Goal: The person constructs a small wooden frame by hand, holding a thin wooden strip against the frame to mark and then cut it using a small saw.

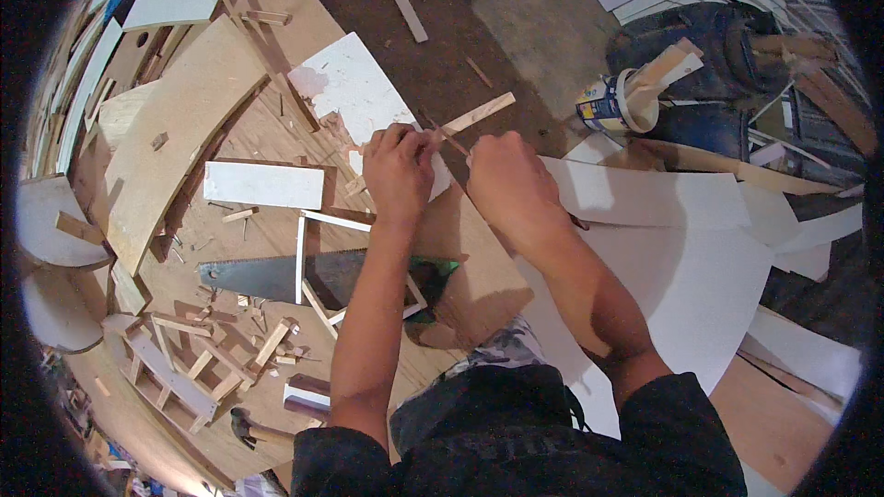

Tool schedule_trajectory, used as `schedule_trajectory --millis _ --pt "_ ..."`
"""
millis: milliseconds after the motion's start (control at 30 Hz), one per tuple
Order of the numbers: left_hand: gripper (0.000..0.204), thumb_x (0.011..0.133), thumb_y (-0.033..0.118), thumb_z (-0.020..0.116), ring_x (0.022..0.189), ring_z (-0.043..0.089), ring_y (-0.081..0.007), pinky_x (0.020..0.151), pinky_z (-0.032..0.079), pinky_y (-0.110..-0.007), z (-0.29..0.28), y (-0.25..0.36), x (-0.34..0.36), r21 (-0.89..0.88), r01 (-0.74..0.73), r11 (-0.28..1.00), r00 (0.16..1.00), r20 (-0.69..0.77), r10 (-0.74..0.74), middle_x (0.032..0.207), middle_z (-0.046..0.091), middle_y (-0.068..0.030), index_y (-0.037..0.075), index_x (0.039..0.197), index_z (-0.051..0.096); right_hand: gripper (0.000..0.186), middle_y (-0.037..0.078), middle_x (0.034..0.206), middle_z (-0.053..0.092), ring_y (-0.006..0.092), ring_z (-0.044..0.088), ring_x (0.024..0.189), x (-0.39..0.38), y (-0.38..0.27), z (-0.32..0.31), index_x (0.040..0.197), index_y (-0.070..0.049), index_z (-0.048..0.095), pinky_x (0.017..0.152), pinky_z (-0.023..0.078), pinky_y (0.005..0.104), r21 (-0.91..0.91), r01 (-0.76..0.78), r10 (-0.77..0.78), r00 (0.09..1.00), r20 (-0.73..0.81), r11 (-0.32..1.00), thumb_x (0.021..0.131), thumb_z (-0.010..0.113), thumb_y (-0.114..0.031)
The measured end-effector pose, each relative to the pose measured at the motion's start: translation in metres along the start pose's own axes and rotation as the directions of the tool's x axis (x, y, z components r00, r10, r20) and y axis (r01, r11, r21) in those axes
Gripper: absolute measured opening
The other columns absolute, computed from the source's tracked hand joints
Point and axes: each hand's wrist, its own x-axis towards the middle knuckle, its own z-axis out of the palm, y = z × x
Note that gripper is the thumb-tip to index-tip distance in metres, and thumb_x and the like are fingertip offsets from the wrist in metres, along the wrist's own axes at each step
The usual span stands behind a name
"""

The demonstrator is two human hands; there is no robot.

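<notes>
Fingers [425,138] of the left hand [398,175] pinch a wood strip [482,113] at the board's [493,287] edge. Right hand [512,189]: fist closed on a thin tool [456,143] that crosses the strip. Strip judged light, stiff, prone to splinter; mid-length hold advised. Beyond, a tub [637,110] bears a blue label [597,109], print illegible.

This looks like a woodworking shop to me: a handsaw [253,278] and a hammer [242,426] lie among wood scraps [273,341] on the plywood sheet [488,281], curved wooden panels [203,92] crowd one side, and over there a bucket [603,103] holds offcuts [663,74].
</notes>
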Motion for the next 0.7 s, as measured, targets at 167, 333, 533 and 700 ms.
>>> schedule_trajectory --millis 167,333,533,700 --pt "0.01 0.081 0.014 0.08 0.096 0.065 -0.0284 0.085 0.05 -0.043 0.001 0.003 0.003 -0.001 -0.004 1.0 1.0 0.01 0.004 0.096 0.07 -0.0055 0.01 0.09 0.078 0.027 0.034 0.106 0.07 0.0504 0.07 0.104 0.025 0.001 0.022 0.103 0.007 0.074 0.089 0.058 0.0551 0.057 0.022 -0.019 0.998 -0.053 0.998 0.098 0.059 -0.016" --pt "0.009 0.082 0.014 0.08 0.094 0.065 -0.0281 0.085 0.05 -0.042 -0.006 0.002 0.0 0.0 0.01 1.0 1.0 0.022 -0.01 0.096 0.069 -0.0048 0.01 0.09 0.078 0.029 0.034 0.106 0.07 0.0501 0.071 0.102 -0.004 0.011 0.018 0.103 0.006 0.074 0.088 0.058 0.0555 0.011 0.029 -0.028 0.996 -0.084 1.0 0.099 0.057 -0.017" --pt "0.008 0.083 0.016 0.08 0.092 0.064 -0.0275 0.083 0.05 -0.042 0.0 0.006 0.004 0.003 -0.005 1.0 1.0 0.019 0.005 0.093 0.069 -0.0043 0.011 0.088 0.078 0.027 0.033 0.105 0.071 0.0487 0.072 0.1 0.019 0.004 0.011 0.106 0.004 0.076 0.087 0.058 0.0555 0.034 0.073 -0.071 0.995 -0.07 0.997 0.1 0.059 -0.017" --pt "0.009 0.084 0.018 0.081 0.092 0.064 -0.0272 0.084 0.049 -0.042 0.0 0.001 -0.001 -0.013 0.045 0.999 0.999 -0.023 -0.045 0.092 0.069 -0.004 0.011 0.088 0.078 0.027 0.033 0.104 0.071 0.0484 0.072 0.101 -0.004 0.011 0.014 0.107 0.003 0.076 0.086 0.059 0.056 0.02 0.026 -0.025 0.998 -0.054 0.999 0.099 0.06 -0.018"
